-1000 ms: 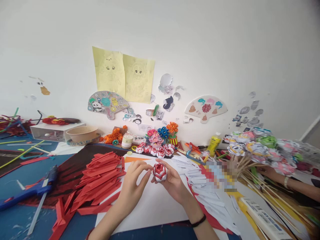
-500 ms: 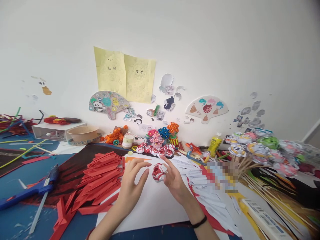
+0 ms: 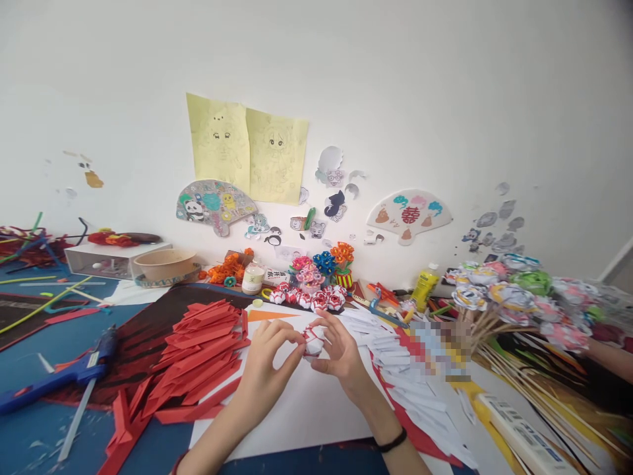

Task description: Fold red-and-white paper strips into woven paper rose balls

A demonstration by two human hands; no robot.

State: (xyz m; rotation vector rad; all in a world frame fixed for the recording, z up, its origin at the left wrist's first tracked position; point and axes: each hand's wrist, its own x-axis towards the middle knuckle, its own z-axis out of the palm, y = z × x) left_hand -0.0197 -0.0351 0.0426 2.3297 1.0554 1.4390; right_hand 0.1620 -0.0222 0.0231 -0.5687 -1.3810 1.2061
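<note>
A small red-and-white paper flower [image 3: 313, 343] is held up between my two hands, above a white sheet of paper [image 3: 301, 415]. My left hand [image 3: 273, 359] pinches its left edge between thumb and fingertips. On the other side, the curved fingers and thumb of my right hand [image 3: 341, 353] grip it. The flower's pale folded side faces me. Left of my hands lies a heap of folded red paper strips [image 3: 202, 349]. White paper strips [image 3: 390, 349] are spread to the right. Several finished red-and-white flowers [image 3: 309, 300] sit in a row behind my hands.
A blue glue gun [image 3: 74, 379] lies at the left. Paper flowers on sticks [image 3: 514, 300], a long white box [image 3: 524, 435] and a yellow bottle [image 3: 426, 287] stand or lie at the right. Another person's arm [image 3: 610, 358] enters at the right edge.
My left hand has closed on the flower, which has turned from its red open face to its pale side. Another person's arm has appeared at the right edge.
</note>
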